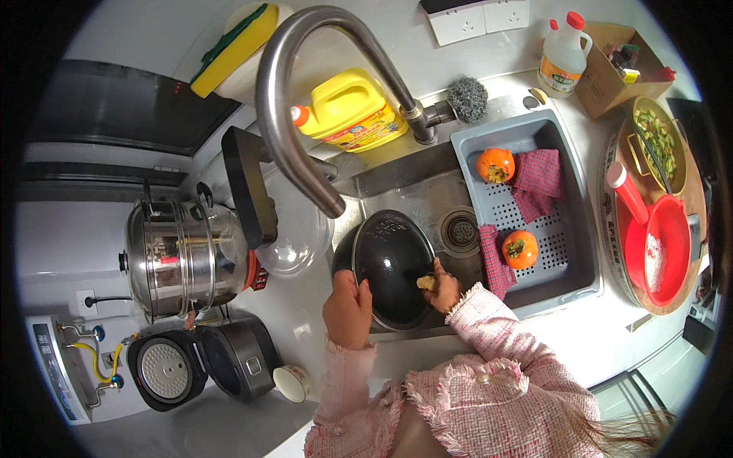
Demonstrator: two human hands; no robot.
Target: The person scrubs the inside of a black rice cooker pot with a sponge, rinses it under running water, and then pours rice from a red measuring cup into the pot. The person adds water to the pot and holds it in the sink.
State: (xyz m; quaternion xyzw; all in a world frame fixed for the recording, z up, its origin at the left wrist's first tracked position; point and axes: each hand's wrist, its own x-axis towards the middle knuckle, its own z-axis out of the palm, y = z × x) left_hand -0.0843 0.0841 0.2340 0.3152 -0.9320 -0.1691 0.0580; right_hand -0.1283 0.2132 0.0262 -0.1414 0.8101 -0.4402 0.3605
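A dark round cooking pot [392,269] is tilted in the stainless steel sink [395,183], its inside facing up. My left hand [348,312] grips its near left rim. At the pot's right rim, my right hand [444,291] holds a small yellowish scrubbing pad [426,282] between thumb and fingers. The sink drain [460,230] lies just beyond this hand. Above the pot arches the steel faucet [329,197]; whether water runs from it I cannot tell.
A grey perforated basin [592,252] at right holds two persimmons [520,250] and checked cloths [538,177]. A glass lid [295,246], steamer pot [177,257] and rice cooker [240,358] stand left. Behind are a yellow detergent jug [355,111] and steel wool [467,99]. A red colander [635,246] sits far right.
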